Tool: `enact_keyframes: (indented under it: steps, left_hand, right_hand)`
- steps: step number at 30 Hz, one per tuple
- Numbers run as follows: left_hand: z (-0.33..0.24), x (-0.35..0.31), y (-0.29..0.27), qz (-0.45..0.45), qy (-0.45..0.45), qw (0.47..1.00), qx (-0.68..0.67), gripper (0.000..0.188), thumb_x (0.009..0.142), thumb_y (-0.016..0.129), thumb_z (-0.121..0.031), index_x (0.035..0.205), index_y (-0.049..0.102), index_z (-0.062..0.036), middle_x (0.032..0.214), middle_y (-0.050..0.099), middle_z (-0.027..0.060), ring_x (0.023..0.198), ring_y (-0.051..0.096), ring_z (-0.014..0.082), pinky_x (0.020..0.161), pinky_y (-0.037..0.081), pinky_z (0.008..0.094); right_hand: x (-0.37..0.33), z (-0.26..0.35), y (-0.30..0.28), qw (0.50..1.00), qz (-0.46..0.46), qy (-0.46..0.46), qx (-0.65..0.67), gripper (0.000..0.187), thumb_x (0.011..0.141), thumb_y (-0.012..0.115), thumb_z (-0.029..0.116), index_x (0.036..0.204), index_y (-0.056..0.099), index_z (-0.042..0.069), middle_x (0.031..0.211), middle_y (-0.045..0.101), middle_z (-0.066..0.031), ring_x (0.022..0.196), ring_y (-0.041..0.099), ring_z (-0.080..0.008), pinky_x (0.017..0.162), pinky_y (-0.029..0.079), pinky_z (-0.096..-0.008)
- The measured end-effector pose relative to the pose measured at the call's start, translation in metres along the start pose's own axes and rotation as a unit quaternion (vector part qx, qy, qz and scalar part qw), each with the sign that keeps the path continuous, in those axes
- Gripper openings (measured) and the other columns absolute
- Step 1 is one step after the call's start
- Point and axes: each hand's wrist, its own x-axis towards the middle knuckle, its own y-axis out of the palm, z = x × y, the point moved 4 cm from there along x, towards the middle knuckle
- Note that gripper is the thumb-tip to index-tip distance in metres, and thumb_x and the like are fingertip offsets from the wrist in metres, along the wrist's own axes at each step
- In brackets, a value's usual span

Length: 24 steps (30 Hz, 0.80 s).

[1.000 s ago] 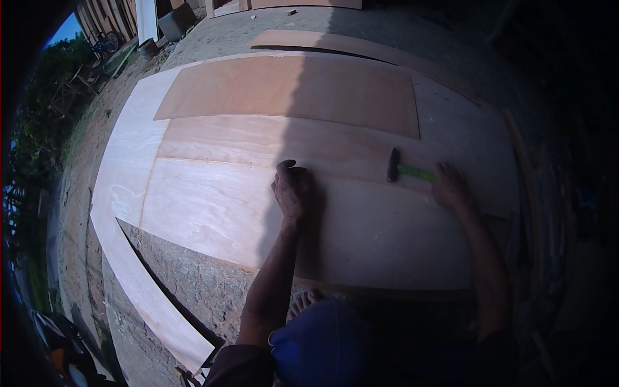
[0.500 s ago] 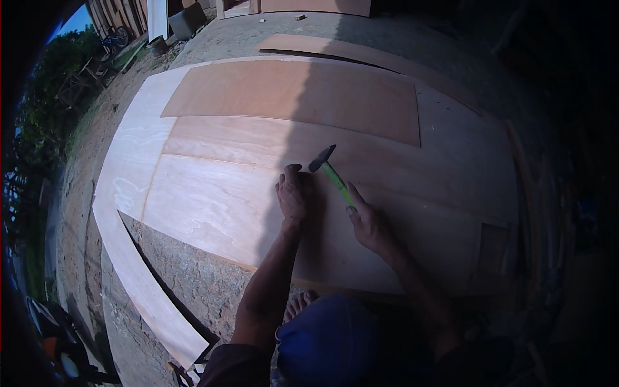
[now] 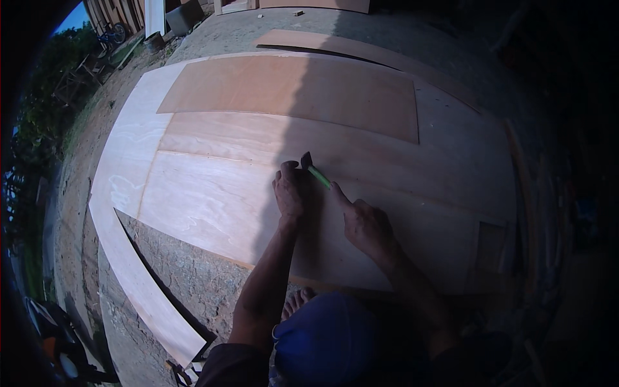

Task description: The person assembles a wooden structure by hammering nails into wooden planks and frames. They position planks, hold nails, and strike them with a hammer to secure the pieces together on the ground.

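My left hand (image 3: pixel 288 193) rests on a pale plywood panel (image 3: pixel 206 200), its fingers closed in a pinch beside a seam in the wood. What they hold, if anything, is too small and shaded to make out. My right hand (image 3: pixel 369 226) grips a hammer (image 3: pixel 320 177) by its green handle, forefinger stretched along it. The dark hammer head is low over the panel, right beside the left fingertips. Beyond the hands, a browner rectangular plywood sheet (image 3: pixel 258 87) lies on the panel.
A narrow plywood strip (image 3: pixel 151 293) reaches toward me at the left over rough ground. Another long strip (image 3: pixel 335 45) lies beyond the panel. A rectangular cutout (image 3: pixel 492 247) shows at the right. Rounded blue cloth (image 3: pixel 325 342) and a bare foot (image 3: pixel 298 303) are at the near edge.
The hammer head has come down and left, close to my left fingertips. My right hand has tilted forward with it, and its forefinger now lies along the handle. My left hand stays in place.
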Motion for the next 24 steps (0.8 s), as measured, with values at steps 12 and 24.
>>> enact_keyframes:
  steps: [12,24]
  left_hand:
    - [0.014,0.003,0.002,0.049,0.023,0.996,0.074,0.054,0.103,0.032,-0.019,0.152,0.030,0.0038,0.152,0.043,0.0236,0.146,0.034,0.0381,0.120,0.027,0.0436]
    - [0.012,0.000,-0.001,0.054,0.050,0.989,0.126,0.055,0.101,0.035,-0.014,0.153,0.029,0.0038,0.154,0.041,0.0222,0.148,0.031,0.0358,0.122,0.023,0.0437]
  right_hand:
    - [0.013,0.001,0.003,1.000,0.005,-0.027,-0.001,0.069,0.089,0.061,0.002,0.154,0.040,0.015,0.069,0.057,-0.0139,0.059,0.063,-0.0311,0.053,0.053,-0.0428]
    - [0.002,0.012,-0.015,0.992,-0.070,-0.056,0.086,0.068,0.090,0.055,0.005,0.155,0.037,0.014,0.073,0.063,-0.0204,0.065,0.067,-0.0382,0.062,0.055,-0.0503]
